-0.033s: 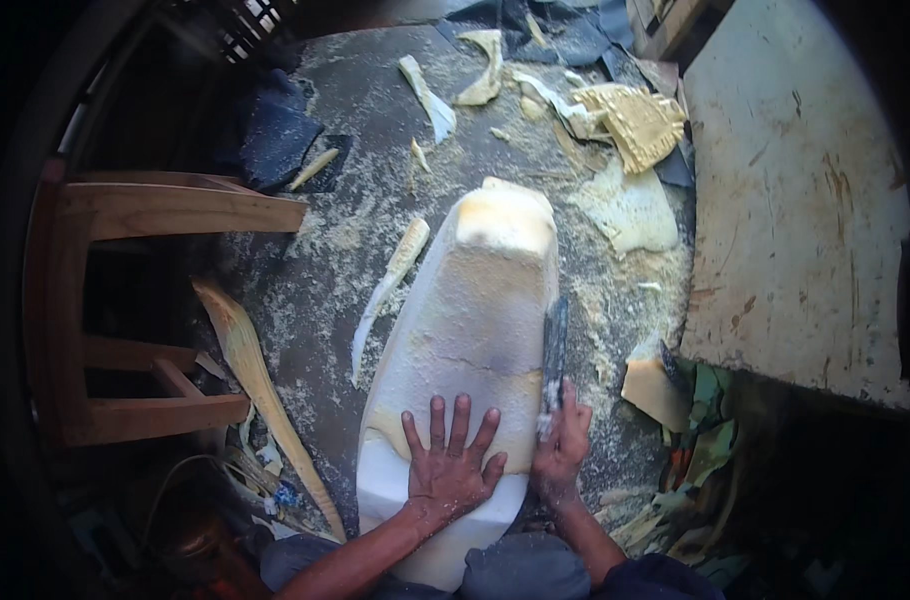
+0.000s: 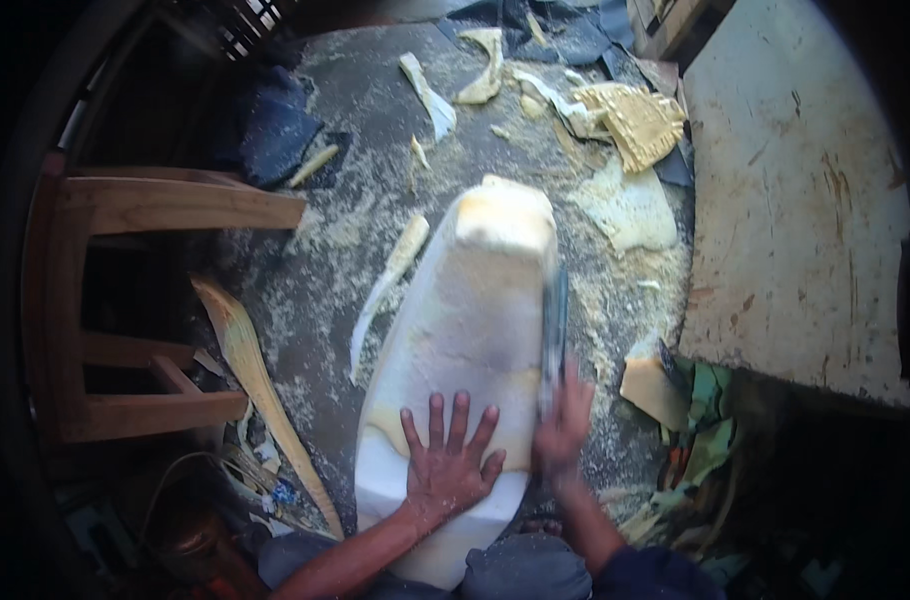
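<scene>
Pressed left hand (image 2: pixel 448 482) flat and wide-spread onto foam block (image 2: pixel 480 310), beneath and ahead of it. Gripped dark tool (image 2: pixel 556 315), motion-blurred, in right hand (image 2: pixel 563 432), pointing ahead alongside foam block. Versus earlier frame: advanced right hand and tool slightly; kept left hand planted.

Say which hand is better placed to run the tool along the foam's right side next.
Likely the right hand: it grips the long dark tool, blurred, beside the right side of the foam block. The left hand lies spread on top, apparently steadying it.
</scene>
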`<state>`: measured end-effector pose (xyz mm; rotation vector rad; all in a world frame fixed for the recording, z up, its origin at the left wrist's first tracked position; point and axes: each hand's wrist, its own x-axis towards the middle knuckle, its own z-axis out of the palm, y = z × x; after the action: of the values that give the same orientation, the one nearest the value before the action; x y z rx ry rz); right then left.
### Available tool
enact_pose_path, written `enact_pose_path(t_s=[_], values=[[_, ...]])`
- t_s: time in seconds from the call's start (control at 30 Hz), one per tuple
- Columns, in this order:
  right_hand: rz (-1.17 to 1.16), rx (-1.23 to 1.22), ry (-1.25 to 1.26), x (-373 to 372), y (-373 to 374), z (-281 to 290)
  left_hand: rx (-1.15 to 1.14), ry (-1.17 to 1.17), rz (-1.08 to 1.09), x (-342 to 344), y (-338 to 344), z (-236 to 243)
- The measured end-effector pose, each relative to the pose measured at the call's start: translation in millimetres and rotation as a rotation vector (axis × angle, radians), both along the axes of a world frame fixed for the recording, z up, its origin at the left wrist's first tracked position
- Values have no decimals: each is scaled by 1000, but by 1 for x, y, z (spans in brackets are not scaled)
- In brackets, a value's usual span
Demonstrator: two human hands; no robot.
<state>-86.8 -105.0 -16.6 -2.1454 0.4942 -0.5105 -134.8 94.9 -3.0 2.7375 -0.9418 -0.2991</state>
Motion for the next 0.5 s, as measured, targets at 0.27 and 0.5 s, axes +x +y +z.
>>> enact_pose_path(t_s=[0.27, 0.5], values=[[35, 74, 196, -35, 5, 4, 22, 27, -11, 4, -3, 4], [13, 250, 252, 45, -35, -11, 36, -4, -24, 8, 1, 0]])
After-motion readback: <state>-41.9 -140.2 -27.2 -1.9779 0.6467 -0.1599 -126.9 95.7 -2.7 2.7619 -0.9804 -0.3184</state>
